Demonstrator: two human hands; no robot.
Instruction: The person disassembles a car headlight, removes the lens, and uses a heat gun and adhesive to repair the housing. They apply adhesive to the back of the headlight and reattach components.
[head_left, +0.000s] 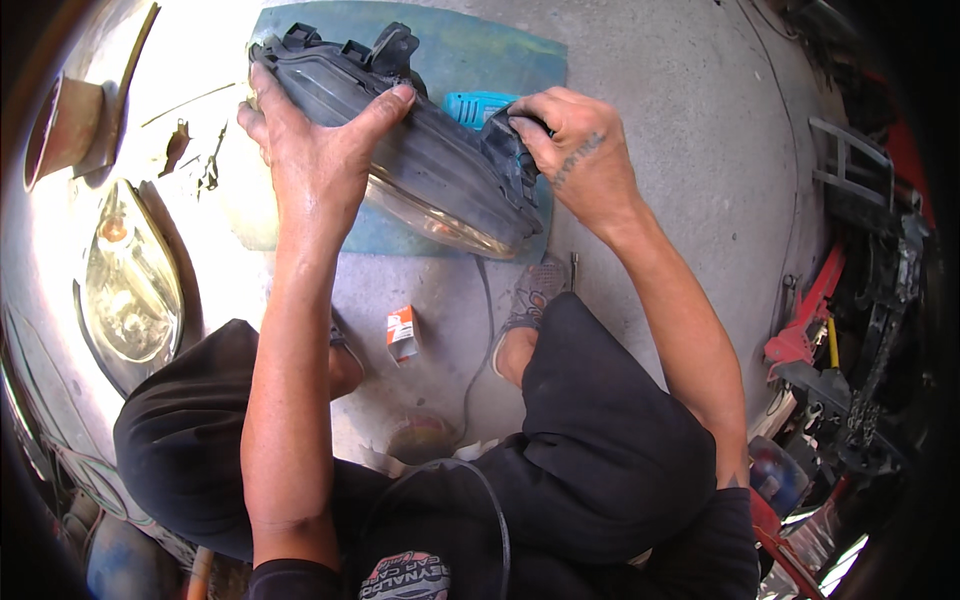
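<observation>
A car headlight [430,165] with a dark housing and a clear lens edge is held tilted in front of me. My left hand [325,150] grips its left part, thumb over the housing and fingers round the outer edge. My right hand [575,140] pinches a black bracket-like part [507,150] at the headlight's right end. Behind the headlight lies a teal power tool [470,106], mostly hidden. Under both is a blue-green sheet [470,45] on the concrete floor.
To the left, a second headlight [130,280] with a yellowed lens lies near a brown pot-like container [65,130]. A small orange-and-white box [402,333] sits between my feet. A cord [487,310] crosses the floor. Red and black metal equipment [805,320] stands at right.
</observation>
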